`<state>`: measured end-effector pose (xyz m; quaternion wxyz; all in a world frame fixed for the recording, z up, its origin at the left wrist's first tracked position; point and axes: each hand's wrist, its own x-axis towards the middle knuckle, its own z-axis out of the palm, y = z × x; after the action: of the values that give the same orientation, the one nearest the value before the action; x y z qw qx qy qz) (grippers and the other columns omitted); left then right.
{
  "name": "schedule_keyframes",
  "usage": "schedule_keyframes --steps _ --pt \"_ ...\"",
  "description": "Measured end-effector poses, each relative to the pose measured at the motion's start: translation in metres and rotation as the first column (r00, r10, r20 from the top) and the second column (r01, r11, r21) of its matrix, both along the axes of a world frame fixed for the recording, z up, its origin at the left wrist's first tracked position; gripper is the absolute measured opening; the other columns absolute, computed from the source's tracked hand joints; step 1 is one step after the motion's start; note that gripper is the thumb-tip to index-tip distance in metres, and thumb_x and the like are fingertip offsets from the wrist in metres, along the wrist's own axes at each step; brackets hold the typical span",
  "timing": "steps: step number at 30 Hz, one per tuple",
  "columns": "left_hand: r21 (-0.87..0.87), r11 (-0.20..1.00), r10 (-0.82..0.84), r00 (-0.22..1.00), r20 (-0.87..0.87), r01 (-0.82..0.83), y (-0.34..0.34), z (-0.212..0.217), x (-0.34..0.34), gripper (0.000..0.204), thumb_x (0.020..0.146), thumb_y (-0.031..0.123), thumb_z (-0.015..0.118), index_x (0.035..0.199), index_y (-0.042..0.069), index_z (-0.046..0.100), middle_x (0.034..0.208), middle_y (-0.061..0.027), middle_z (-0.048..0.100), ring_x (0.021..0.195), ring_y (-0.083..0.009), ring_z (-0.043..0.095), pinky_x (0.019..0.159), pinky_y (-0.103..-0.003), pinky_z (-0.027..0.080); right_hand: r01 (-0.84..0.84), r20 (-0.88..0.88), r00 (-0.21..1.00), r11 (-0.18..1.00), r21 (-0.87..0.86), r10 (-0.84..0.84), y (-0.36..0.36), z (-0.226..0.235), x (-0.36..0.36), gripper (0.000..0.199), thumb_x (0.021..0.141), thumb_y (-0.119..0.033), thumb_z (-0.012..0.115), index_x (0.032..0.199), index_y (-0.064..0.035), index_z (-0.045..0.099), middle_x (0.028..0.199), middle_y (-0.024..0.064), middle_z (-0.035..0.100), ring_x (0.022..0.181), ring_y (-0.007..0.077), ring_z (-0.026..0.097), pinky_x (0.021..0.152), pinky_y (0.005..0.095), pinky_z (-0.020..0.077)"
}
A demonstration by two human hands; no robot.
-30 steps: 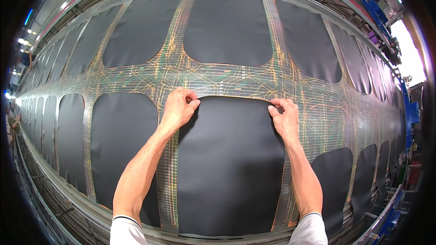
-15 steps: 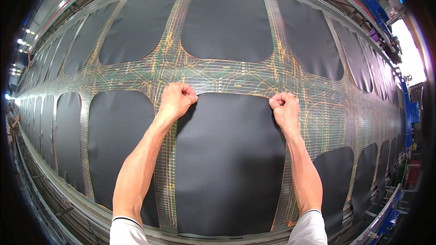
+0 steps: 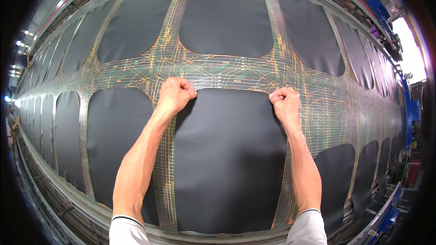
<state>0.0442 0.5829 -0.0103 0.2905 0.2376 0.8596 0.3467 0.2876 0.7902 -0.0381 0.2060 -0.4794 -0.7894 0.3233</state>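
Note:
A dark grey, flexible sheet (image 3: 229, 154) with a fine ribbed surface lies in front of me on a long table. My left hand (image 3: 177, 94) is closed in a pinch on its far left corner. At the far right corner, my right hand (image 3: 285, 102) pinches the sheet in the same way. Both forearms reach over the sheet's two sides, and a soft shadow falls across its right half. Beneath it, the table surface (image 3: 218, 70) carries a dense pattern of green, orange and white lines and curves.
Similar sheets lie in two rows, among them a far sheet (image 3: 227, 18), a left neighbour (image 3: 120, 136) and a right neighbour (image 3: 335, 177). Metal rails (image 3: 63, 195) border the table. Blue machine parts (image 3: 412, 113) stand at the right. A person (image 3: 13, 121) is at the far left.
The whole view has shifted slightly, so everything appears a little higher. Both hands keep their pinch on the sheet's far corners, and the sheet has hardly moved on the table.

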Motion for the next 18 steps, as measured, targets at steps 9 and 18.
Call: schedule_keyframes --steps 9,18 --pt "0.063 0.995 -0.071 0.997 -0.030 0.073 0.001 -0.015 -0.007 0.011 0.073 0.011 0.078 0.080 0.003 0.075 0.070 -0.0039 0.069 0.066 -0.0118 0.063 0.064 -0.029 0.050 -0.180 0.054 0.978 0.942 -0.285 0.203 0.044 -0.004 0.010 0.012 0.072 -0.016 0.071 0.078 -0.0073 0.076 0.079 0.0137 0.072 0.077 0.0234 0.069 0.074 0.0373 0.0531" --pt "0.035 0.997 -0.076 0.996 0.042 0.075 0.008 -0.008 -0.002 0.009 0.080 0.007 0.075 0.084 0.000 0.072 0.075 0.0014 0.065 0.069 -0.0065 0.055 0.067 -0.024 0.044 -0.246 0.195 0.916 0.873 -0.422 0.352 0.062 0.029 0.007 0.010 0.073 -0.008 0.080 0.081 -0.0046 0.075 0.086 0.0111 0.073 0.089 0.0224 0.067 0.081 0.0372 0.0521"
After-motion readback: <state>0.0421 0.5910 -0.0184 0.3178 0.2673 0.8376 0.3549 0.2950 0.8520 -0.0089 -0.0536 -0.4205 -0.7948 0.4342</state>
